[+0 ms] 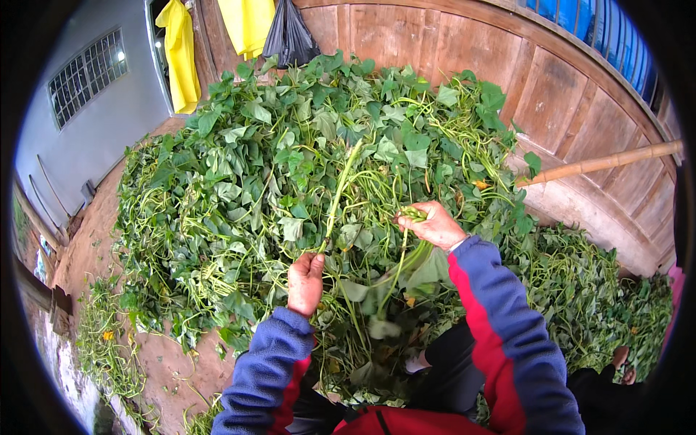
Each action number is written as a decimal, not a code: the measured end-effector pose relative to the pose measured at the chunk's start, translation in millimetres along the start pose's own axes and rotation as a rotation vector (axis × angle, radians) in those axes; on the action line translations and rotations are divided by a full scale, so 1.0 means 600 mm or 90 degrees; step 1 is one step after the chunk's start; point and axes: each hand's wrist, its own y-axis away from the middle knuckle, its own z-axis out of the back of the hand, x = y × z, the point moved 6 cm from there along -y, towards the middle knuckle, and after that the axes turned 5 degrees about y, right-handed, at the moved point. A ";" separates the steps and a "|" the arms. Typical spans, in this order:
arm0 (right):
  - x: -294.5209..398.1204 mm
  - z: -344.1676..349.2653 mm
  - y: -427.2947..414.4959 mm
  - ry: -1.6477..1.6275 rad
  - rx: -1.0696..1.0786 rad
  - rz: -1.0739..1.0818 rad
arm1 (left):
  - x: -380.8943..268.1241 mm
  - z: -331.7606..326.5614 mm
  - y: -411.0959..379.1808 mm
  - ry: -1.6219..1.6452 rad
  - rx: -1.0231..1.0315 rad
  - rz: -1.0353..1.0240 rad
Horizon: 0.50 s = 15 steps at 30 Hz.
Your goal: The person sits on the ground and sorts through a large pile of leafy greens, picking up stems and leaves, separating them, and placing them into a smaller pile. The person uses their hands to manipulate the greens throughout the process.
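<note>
A large heap of leafy green vines (234,179) lies before me. My left hand (305,281) pinches the lower end of a pale green vine stem (340,191), which points up and away over the heap. To the right, my right hand (435,224) is closed around a small bunch of short green stem ends (414,213). Long stalks and blurred leaves (383,326) hang below and between my hands.
A wooden panelled wall (478,49) stands behind the heap, and a bamboo pole (603,162) leans in at right. Yellow cloths (182,60) and a black plastic bag (291,35) hang at the back. Another person's hand (620,356) is at lower right, beside more vines (576,293).
</note>
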 end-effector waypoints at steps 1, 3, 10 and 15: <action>0.000 0.001 0.005 -0.023 -0.009 -0.017 | 0.002 0.000 -0.001 0.031 -0.001 -0.001; 0.005 -0.007 0.011 -0.062 -0.025 -0.035 | 0.009 -0.003 -0.002 0.050 0.006 0.014; 0.028 -0.017 0.016 -0.151 -0.026 0.019 | 0.013 -0.007 0.005 0.178 0.029 0.121; -0.009 -0.021 -0.002 0.590 -0.066 -0.020 | 0.000 -0.017 0.008 0.264 0.054 0.155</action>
